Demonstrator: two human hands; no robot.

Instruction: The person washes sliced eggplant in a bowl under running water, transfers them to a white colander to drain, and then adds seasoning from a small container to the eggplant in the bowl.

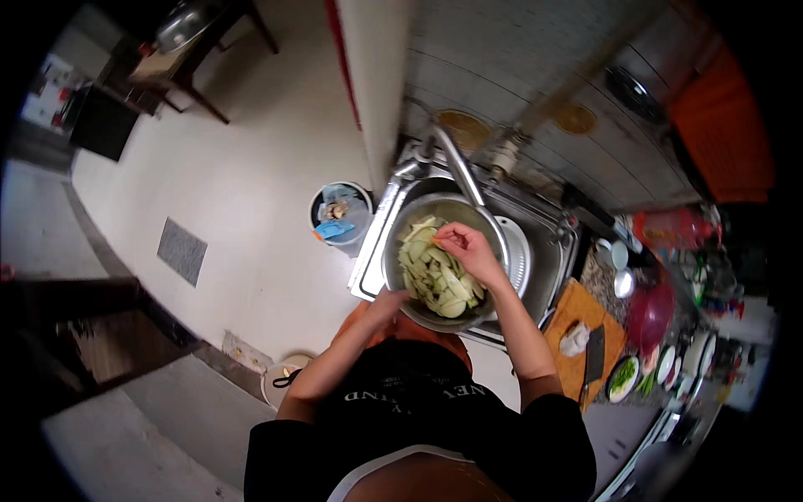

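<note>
A metal bowl sits over the sink and holds many pale green vegetable slices. Above the slices my right hand is closed in a pinch, with a small orange bit at its fingertips that is too small to name. At the bowl's near left rim my left hand grips the edge, its fingers partly hidden. A curved steel faucet reaches over the bowl's far side. To the bowl's right, a white perforated basket shows in part.
The steel sink stands against the wall. Right of it lie a cutting board, a cleaver, a plate of chopped greens and a red-pink basin. A lined bin stands on the floor at left; a white bucket is nearer.
</note>
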